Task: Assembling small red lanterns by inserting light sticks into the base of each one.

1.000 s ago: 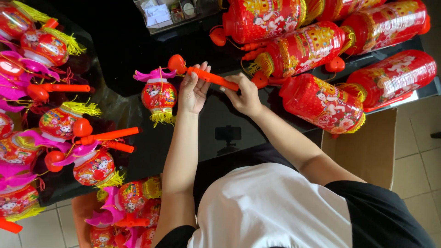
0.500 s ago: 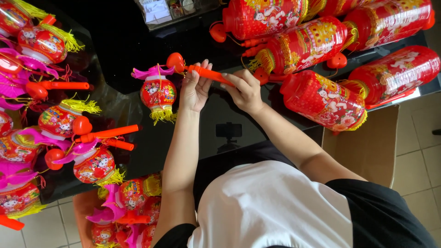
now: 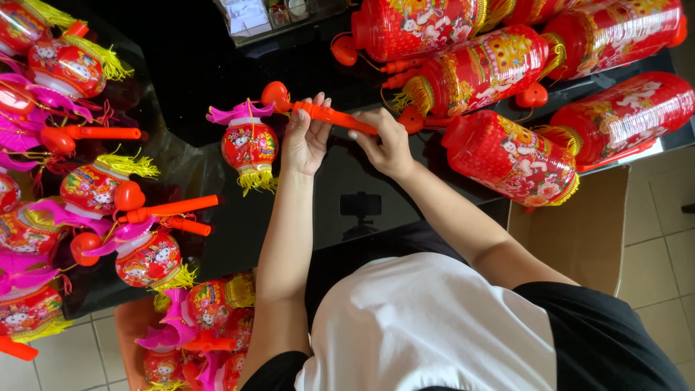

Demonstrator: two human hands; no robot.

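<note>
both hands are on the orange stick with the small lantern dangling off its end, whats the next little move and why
Probably lay it down on the bare black table near the left pile. The left hand and right hand grip the orange handle, the small lantern hangs free, and similar lanterns already lie grouped there.

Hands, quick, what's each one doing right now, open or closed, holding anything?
Left hand: closed on the orange handle, with a small red lantern hanging at the handle's end.
Right hand: closed on the same orange handle's other end.
</note>
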